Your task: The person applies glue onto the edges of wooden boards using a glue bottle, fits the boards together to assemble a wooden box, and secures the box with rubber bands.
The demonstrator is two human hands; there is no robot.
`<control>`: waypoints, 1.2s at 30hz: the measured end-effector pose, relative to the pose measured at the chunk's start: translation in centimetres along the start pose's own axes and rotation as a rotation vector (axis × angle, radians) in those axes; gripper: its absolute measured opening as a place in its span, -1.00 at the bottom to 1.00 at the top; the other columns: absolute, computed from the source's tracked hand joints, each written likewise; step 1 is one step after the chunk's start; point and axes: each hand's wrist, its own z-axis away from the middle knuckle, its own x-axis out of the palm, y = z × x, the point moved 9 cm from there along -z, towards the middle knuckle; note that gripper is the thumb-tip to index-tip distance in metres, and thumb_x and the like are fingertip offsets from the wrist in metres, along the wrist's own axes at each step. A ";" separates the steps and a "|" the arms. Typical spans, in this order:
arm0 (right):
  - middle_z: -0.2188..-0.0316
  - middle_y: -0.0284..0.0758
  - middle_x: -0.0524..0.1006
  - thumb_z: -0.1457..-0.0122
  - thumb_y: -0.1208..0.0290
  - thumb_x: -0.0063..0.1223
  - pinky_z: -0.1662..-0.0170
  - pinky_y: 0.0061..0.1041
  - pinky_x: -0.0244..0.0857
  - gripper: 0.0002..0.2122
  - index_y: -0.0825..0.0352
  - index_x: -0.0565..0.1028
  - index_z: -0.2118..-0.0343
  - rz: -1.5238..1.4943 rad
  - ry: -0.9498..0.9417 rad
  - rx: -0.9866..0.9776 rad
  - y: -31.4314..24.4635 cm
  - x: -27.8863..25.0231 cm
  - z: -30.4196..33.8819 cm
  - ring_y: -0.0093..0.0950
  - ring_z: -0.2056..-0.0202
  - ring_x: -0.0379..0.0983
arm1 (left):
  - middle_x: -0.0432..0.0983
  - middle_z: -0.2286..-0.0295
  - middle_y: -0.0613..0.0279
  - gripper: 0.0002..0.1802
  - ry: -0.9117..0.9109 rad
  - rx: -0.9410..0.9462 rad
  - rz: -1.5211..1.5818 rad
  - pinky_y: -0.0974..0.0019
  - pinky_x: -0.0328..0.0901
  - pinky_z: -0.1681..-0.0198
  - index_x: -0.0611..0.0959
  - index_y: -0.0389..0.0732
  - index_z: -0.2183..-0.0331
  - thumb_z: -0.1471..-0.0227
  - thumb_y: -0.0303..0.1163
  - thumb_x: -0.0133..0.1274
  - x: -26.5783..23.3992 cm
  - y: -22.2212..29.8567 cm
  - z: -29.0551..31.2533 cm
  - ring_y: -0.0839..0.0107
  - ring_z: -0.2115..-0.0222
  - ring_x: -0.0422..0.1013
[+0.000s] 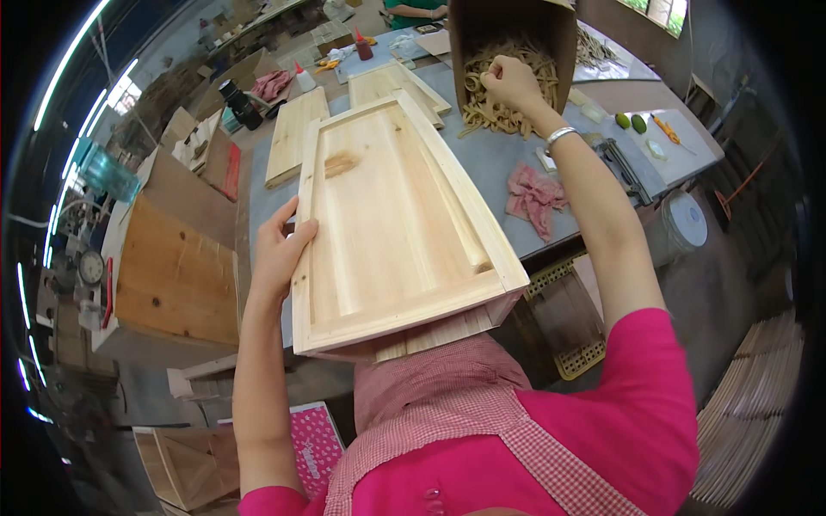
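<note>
So the wooden box (pixel 391 224) sat right in front of the person, near end above the apron (pixel 447 404), far end over the table (pixel 538 236). Its long axis ran away from the body, leaning a bit left, with the recessed panel facing up. Left hand (pixel 284 245) was clamped on the frame's left edge, thumb on top, forearm coming up fairly straight. Right arm reached way forward, elbow out to the side, and the right hand (pixel 514 84) was curled over the pale strips (pixel 490 116) in a cardboard box (pixel 564 52); couldn't tell if it gripped any.
</note>
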 end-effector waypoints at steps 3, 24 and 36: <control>0.55 -0.17 0.56 0.01 0.26 0.16 0.33 -0.31 0.40 -0.78 0.35 0.49 0.53 -0.159 0.072 -0.238 -8.0 -5.2 2.1 -0.23 0.46 0.53 | 0.60 0.25 0.04 -0.30 -0.035 0.009 -0.087 0.40 0.38 0.31 0.42 -0.47 -0.14 0.02 -0.38 0.18 0.3 0.6 0.0 0.47 0.37 0.50; 0.67 -0.40 0.35 -0.11 0.40 0.22 0.28 -0.40 0.21 -0.85 0.26 0.45 0.48 -0.593 -0.715 -1.027 -30.5 -11.5 31.0 -0.40 0.62 0.33 | 0.45 0.61 0.24 -0.67 -0.657 0.493 0.704 0.08 0.33 0.01 0.45 -0.18 0.75 0.26 -0.32 0.27 0.6 13.8 21.2 0.22 0.46 0.46; 0.57 -0.26 0.51 -0.10 0.64 -0.12 -0.13 -0.17 0.18 -0.83 0.41 0.31 0.62 -0.216 -0.345 -0.524 -10.7 -15.6 26.1 -0.46 0.44 0.45 | 0.41 0.53 0.21 -0.75 -0.106 0.845 -0.972 -0.04 0.29 -0.07 0.43 -0.18 0.65 0.25 -0.51 0.23 -4.7 3.1 18.9 0.21 0.20 0.50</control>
